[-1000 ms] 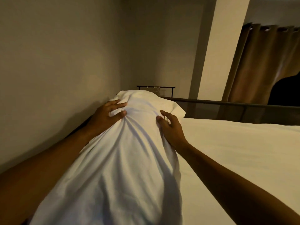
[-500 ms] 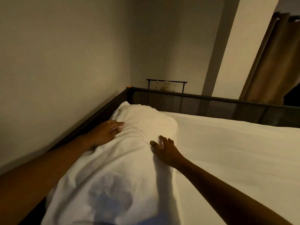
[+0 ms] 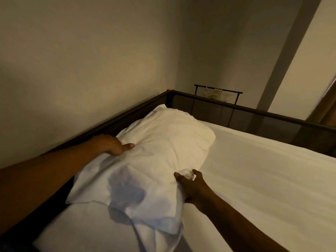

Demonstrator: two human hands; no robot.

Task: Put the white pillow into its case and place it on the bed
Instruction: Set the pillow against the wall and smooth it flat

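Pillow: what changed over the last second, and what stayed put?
The pillow went from held up to lying on the bed. The left hand released its grip and rests on it; the right hand slid nearer, pinching the case. The case stayed on.

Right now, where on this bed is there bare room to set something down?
The widest free patch is the sheet right of the pillow, bordered by the mesh rail at the far end. A smaller bare strip lies near the left frame, below the loose case end. The far left corner is crowded: the pillow fills it, with the left hand and right hand on it.
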